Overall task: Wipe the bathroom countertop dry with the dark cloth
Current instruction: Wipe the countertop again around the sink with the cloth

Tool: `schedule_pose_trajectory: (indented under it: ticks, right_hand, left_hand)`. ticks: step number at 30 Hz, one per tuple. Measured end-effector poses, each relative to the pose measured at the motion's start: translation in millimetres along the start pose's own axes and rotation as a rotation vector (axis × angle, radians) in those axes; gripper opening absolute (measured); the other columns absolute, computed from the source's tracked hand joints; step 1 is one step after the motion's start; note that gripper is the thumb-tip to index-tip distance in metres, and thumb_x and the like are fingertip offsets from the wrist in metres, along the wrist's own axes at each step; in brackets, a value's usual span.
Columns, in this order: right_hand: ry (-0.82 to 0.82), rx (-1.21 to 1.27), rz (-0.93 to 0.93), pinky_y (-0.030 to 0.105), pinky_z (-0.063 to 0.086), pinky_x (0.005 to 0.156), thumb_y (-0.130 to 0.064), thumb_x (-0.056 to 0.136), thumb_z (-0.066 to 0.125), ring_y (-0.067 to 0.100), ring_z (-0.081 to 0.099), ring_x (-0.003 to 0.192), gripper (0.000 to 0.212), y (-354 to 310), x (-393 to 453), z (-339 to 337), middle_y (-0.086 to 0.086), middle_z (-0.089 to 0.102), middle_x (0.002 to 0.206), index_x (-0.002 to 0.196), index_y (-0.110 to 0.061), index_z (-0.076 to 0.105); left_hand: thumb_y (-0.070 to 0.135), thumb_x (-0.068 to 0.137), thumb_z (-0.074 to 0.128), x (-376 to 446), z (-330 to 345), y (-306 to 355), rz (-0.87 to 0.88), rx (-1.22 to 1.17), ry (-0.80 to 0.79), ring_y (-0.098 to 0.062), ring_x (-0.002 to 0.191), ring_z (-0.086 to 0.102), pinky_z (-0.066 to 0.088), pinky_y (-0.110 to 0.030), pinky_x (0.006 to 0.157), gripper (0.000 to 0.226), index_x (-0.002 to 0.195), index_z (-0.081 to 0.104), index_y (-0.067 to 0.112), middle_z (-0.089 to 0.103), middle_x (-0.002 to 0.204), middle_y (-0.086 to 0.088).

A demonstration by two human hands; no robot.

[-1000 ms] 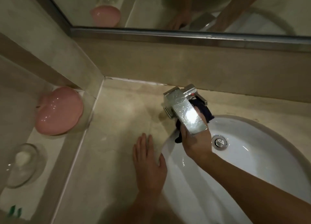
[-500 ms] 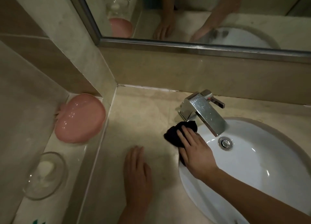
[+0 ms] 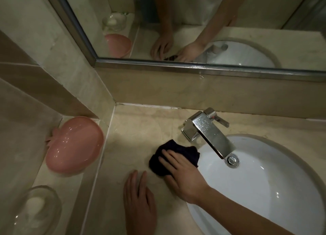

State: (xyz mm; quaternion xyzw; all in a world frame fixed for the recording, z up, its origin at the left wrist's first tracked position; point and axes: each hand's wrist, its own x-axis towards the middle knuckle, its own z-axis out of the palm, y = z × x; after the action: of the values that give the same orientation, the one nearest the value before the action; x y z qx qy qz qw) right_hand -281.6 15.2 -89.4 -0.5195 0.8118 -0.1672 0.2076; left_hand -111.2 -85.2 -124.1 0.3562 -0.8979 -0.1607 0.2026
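The dark cloth (image 3: 183,151) lies bunched on the beige countertop (image 3: 141,132), just left of the sink rim and in front of the faucet base. My right hand (image 3: 183,174) presses flat on the cloth with straight fingers pointing up and left; part of the cloth is hidden under the palm. My left hand (image 3: 139,201) rests flat on the countertop near the front edge, fingers straight, a little left of the cloth and not touching it.
A chrome faucet (image 3: 210,134) juts over the white sink (image 3: 264,190) at right. On a lower side ledge at left sit a pink dish (image 3: 74,144) and a clear glass dish (image 3: 35,210). A mirror (image 3: 194,23) runs along the back wall.
My right hand has slid the cloth from behind the faucet spout out to the left onto the open countertop. My left hand stays flat on the counter. The camera has tilted.
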Motion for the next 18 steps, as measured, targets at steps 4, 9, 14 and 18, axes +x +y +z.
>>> schedule_pose_trajectory:
  ticks: [4, 9, 14, 18]
  right_hand:
    - [-0.101, -0.057, -0.108, 0.034, -0.005, 0.125, -0.061, 0.102, 0.007, 0.012, -0.004, 0.155, 0.066, 11, 50, -17, -0.007, 0.004, 0.168, 0.160, -0.031, 0.018]
    - [-0.007, -0.131, -0.158, 0.037, -0.001, 0.126, -0.053, 0.101, 0.026, 0.015, 0.009, 0.155, 0.059, 35, 100, -32, -0.004, 0.015, 0.168, 0.157, -0.034, 0.029]
    - [0.178, -0.082, 0.131, 0.045, -0.006, 0.125, -0.054, 0.095, 0.031, 0.017, 0.008, 0.155, 0.064, 20, 115, -19, -0.002, 0.018, 0.167, 0.156, -0.034, 0.031]
    - [0.238, -0.026, 0.227, 0.044, -0.003, 0.125, -0.054, 0.096, 0.035, 0.017, 0.004, 0.156, 0.068, -5, 103, -6, 0.000, 0.014, 0.168, 0.158, -0.028, 0.027]
  left_hand:
    - [0.016, 0.094, 0.039, 1, 6, -2, 0.021, 0.008, 0.047, -0.042, 0.124, 0.055, 0.044, -0.052, 0.102, 0.044, 0.124, 0.068, 0.002, 0.058, 0.137, -0.023]
    - [0.014, 0.092, 0.040, 1, 10, -2, 0.024, 0.013, 0.077, -0.039, 0.124, 0.054, 0.045, -0.052, 0.101, 0.044, 0.122, 0.070, 0.004, 0.060, 0.135, -0.022]
    - [0.014, 0.091, 0.041, 2, 9, -4, 0.024, 0.020, 0.070, -0.037, 0.126, 0.054, 0.044, -0.050, 0.103, 0.045, 0.125, 0.069, 0.008, 0.059, 0.138, -0.019]
    - [0.015, 0.091, 0.041, 1, 8, -2, 0.020, 0.002, 0.074, -0.038, 0.126, 0.055, 0.044, -0.049, 0.103, 0.044, 0.125, 0.069, 0.009, 0.060, 0.137, -0.019]
